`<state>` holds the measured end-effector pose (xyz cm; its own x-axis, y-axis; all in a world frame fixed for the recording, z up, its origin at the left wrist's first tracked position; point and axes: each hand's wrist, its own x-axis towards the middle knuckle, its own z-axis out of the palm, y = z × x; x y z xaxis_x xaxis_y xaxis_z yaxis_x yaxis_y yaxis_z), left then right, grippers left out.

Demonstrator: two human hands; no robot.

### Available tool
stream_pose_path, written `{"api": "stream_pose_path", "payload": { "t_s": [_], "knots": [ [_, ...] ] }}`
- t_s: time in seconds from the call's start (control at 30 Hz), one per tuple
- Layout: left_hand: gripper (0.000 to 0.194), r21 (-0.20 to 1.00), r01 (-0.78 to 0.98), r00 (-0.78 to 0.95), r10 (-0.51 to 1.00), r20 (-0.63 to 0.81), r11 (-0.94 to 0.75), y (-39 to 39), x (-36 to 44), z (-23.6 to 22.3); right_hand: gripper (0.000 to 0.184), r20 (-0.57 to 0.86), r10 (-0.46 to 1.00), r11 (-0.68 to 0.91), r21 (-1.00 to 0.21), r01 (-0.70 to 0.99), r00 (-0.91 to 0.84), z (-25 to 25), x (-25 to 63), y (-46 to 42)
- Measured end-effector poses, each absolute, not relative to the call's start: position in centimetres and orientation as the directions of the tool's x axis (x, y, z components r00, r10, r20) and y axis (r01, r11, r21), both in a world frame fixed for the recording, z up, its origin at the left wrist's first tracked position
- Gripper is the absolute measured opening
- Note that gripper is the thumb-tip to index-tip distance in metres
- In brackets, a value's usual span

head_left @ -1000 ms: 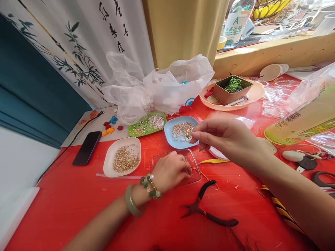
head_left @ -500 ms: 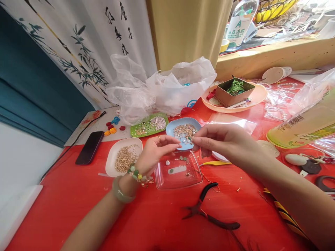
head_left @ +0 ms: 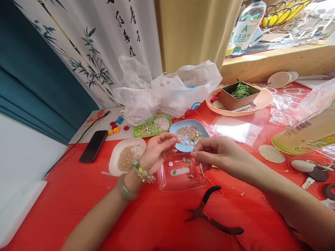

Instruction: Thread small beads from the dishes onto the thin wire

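Note:
Over the bead dishes, my left hand (head_left: 160,153) is closed in a pinch of thumb and forefinger, with a beaded bracelet (head_left: 141,170) and a jade bangle (head_left: 125,188) on its wrist. Facing it across a small gap, my right hand (head_left: 217,152) also pinches with curled fingers. Whatever sits between the fingertips of either hand is too small to make out. Below them lies a clear tray (head_left: 167,184) with a few beads and findings. Behind is a blue plate (head_left: 175,129) of gold, white and green beads. A cream dish (head_left: 113,165) of gold beads stands left of my left hand.
Black-handled pliers (head_left: 201,209) lie open in front on the red table. A green tray (head_left: 138,131) of beads, a phone (head_left: 93,146), plastic bags (head_left: 183,90), a pink plate (head_left: 211,104) with a tin (head_left: 238,96), a tilted bottle (head_left: 300,137) and keys (head_left: 312,177) surround the work area.
The view has shifted slightly, so the table things sit farther right. My right hand has dropped a little and its fingers have curled more. Both hands stay pinched.

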<state>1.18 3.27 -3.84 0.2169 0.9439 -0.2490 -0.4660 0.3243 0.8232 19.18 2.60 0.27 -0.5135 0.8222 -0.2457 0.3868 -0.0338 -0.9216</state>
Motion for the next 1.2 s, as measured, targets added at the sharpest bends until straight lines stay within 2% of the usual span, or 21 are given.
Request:
{"api": "stream_pose_path", "payload": {
  "t_s": [0.2,0.47,0.67,0.87,1.2],
  "knots": [
    [0.008,0.812,-0.499,0.198,0.952,-0.232,0.302,3.36,1.18,-3.92,0.016,-0.241,0.807,0.018,-0.903,0.430,-0.540,-0.03,19.33,2.59],
    [0.009,0.817,-0.495,0.196,0.954,-0.227,0.296,3.28,1.29,-4.04,0.014,-0.250,0.799,-0.001,-0.910,0.414,-0.547,-0.09,19.23,2.65],
    [0.012,0.815,-0.500,0.194,0.955,-0.225,0.293,3.20,1.47,-4.05,0.019,-0.208,0.817,0.069,-0.891,0.449,-0.538,-0.47,19.29,2.61],
    [0.014,0.800,-0.530,0.161,0.959,-0.232,0.283,3.24,1.43,-4.05,0.018,-0.225,0.813,0.030,-0.904,0.426,-0.536,-0.55,19.36,2.67],
    [0.011,0.803,-0.524,0.155,0.959,-0.237,0.283,3.26,1.37,-4.14,0.019,-0.201,0.827,0.076,-0.885,0.458,-0.525,-0.56,19.31,2.64]
  ]
}}
